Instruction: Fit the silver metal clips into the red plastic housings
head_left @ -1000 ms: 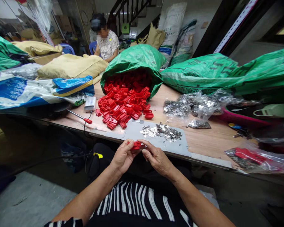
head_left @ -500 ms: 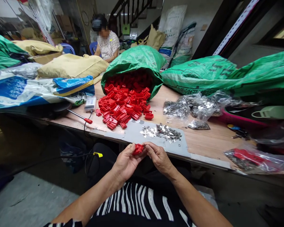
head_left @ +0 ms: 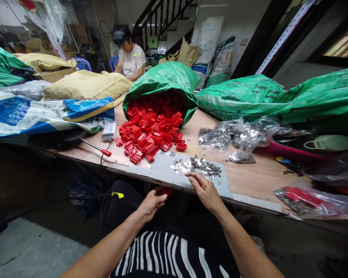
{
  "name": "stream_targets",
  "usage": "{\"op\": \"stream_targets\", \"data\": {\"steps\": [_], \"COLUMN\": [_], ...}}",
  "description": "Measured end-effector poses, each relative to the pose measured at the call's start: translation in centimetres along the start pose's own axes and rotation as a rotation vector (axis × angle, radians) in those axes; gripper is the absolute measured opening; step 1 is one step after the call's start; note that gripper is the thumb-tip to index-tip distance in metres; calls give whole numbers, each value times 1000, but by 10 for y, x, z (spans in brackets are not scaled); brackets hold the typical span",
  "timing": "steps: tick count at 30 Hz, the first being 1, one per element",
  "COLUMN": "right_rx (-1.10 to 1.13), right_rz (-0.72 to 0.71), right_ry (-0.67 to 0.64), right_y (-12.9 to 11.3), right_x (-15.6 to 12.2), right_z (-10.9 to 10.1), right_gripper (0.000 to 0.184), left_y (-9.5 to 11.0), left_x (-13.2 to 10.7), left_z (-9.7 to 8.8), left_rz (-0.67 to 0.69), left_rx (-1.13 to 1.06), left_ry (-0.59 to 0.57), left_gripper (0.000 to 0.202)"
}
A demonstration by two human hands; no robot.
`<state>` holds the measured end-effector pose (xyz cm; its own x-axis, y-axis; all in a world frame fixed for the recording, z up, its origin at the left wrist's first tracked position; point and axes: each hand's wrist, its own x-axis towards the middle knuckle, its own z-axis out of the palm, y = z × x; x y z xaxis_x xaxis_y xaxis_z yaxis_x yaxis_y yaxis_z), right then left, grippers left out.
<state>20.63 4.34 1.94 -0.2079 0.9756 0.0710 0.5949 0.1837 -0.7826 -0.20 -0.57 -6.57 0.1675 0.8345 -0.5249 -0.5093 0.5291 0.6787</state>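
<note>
Both hands work at the near edge of the table [head_left: 258, 174]. My left hand [head_left: 151, 202] hangs just below that edge, fingers half curled around one red clip [head_left: 166, 191], which is partly hidden. My right hand [head_left: 205, 190] reaches over the grey plate [head_left: 162, 165], fingertips [head_left: 191, 176] drawn together at the rim of one loose pile of metal bits [head_left: 197, 166]; I cannot tell whether they pinch anything. Beyond lies one heap of red clips [head_left: 149, 135], too many to count, spilling from one open green sack [head_left: 165, 77]. One screwdriver [head_left: 94, 146] lies left of the heap, and one clear bag [head_left: 237, 133] of metal parts lies to its right.
</note>
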Motion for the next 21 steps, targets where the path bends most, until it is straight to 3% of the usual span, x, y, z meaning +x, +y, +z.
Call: {"op": "stream_targets", "data": {"steps": [4,13,16,21], "right_rx": [-155,-634,-766,-787], "right_rz": [-16,-71,-66,-33], "right_ry": [93,135,102,71], "right_y": [4,-8,-11,-12], "right_x": [14,84,110,138], "right_z": [-9,-13,-7,0], "right_gripper": [37,31,31,21], "left_y": [-6,-20,-19,-10], "left_x": [6,1,-2,-10], "left_z": [-8,-13,-10,-2], "left_rz": [21,-74,-63,-32], "left_rx": [31,125,179,235], "left_ry": [59,108,76,-16], "left_gripper": [65,53,52,48]}}
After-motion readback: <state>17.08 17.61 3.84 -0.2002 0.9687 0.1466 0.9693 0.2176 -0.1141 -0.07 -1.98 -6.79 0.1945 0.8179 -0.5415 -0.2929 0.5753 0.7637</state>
